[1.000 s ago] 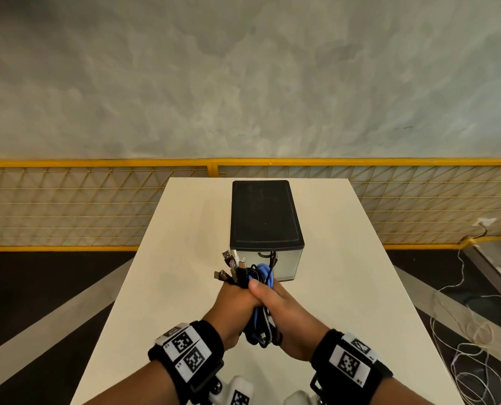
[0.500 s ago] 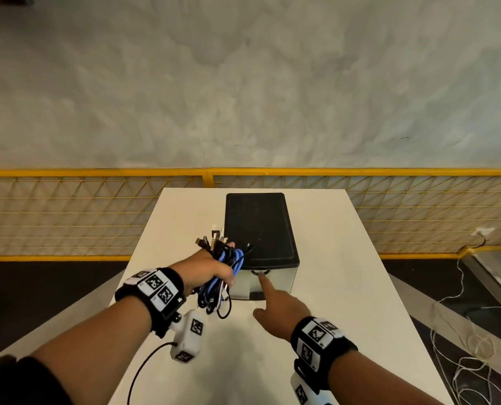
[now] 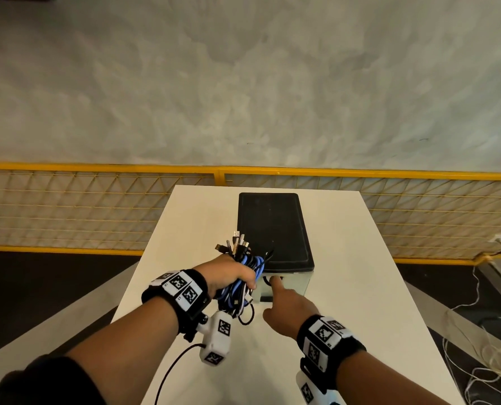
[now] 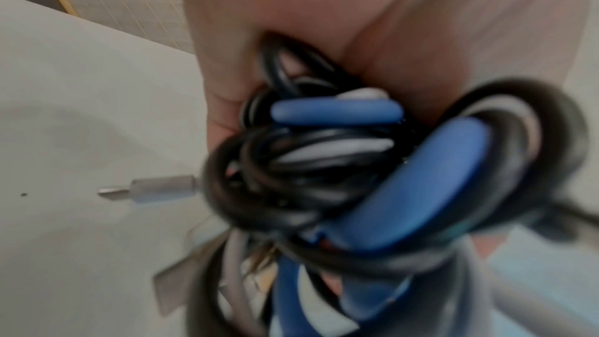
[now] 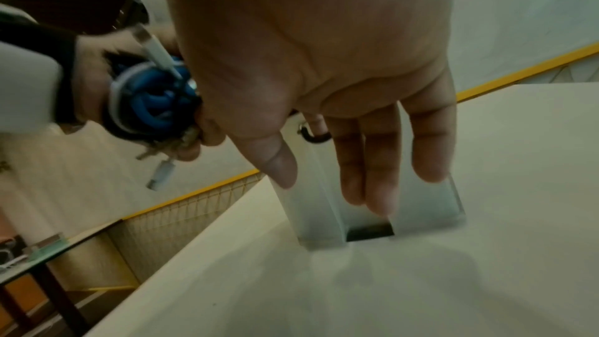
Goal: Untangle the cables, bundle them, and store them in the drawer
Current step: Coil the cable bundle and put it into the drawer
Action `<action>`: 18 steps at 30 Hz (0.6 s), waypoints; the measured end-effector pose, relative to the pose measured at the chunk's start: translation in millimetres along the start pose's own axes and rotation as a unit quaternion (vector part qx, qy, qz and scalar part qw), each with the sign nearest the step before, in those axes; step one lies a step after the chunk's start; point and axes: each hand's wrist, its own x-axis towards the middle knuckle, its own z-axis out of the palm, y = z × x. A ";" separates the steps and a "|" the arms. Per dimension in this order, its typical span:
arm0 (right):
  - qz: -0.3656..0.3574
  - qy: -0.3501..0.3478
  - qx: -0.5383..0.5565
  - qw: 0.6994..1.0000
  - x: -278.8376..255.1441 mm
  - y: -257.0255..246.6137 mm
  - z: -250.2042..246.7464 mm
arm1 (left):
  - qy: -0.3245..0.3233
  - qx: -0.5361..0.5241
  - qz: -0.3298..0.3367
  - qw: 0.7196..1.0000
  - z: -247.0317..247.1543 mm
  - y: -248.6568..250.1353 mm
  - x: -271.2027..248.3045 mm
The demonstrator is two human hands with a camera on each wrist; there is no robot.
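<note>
The untangling and bundling look finished: the left hand has its fingers curled tight round one cable bundle of blue, black and white cords, held above the white table just left of the drawer unit. Storing is what remains, since the single frosted drawer is not yet pulled out. The right hand reaches for its front, forefinger extended to the small dark ring pull, the other fingers straight and slightly spread, gripping nothing. Count: one bundle, one drawer unit, one drawer, one pull; how many cables make up the bundle cannot be told, though several metal plugs stick out on top
</note>
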 end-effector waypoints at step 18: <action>-0.056 -0.089 -0.123 0.987 -141.3 17.4 36.2 | 0.003 0.017 -0.012 1.000 11.8 2.5 -8.8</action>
